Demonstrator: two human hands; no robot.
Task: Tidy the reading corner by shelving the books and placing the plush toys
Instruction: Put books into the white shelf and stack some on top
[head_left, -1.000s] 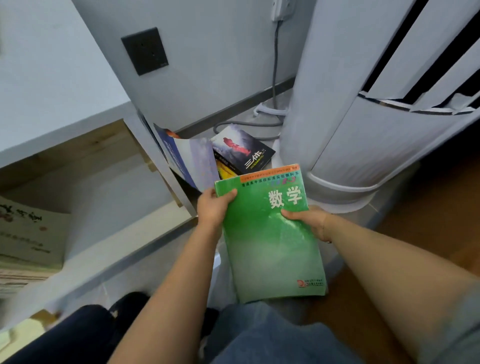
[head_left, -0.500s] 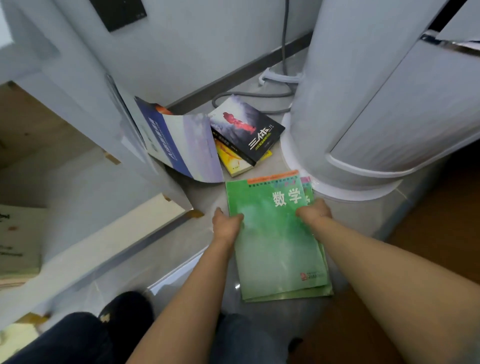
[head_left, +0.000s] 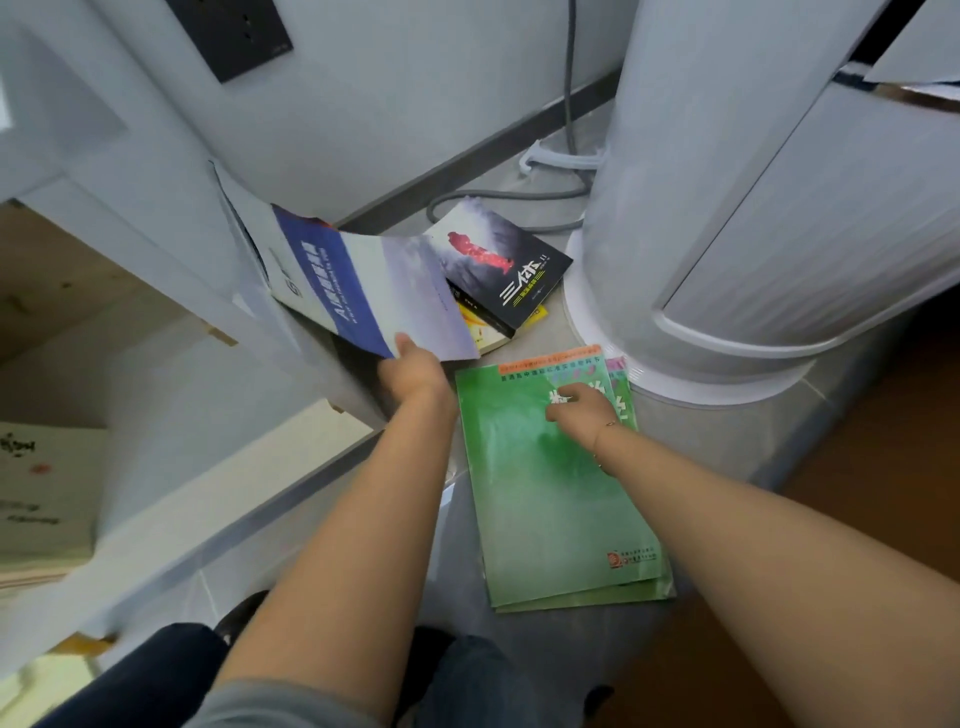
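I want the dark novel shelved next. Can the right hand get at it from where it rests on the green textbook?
Probably yes. The right hand rests on the green textbook holding nothing, and the dark novel lies face up just beyond, its near right corner uncovered. The blue-and-white book in the left hand overlaps only its left edge.

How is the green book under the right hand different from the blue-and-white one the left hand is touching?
The green textbook lies flat on the floor atop a similar one; the blue-and-white book leans tilted against the white cabinet. The green one's cover lies flat, while the blue-and-white one's cover curls. The right hand rests on the green one; the left hand grips the other's lower edge. Both are thin paperbacks.
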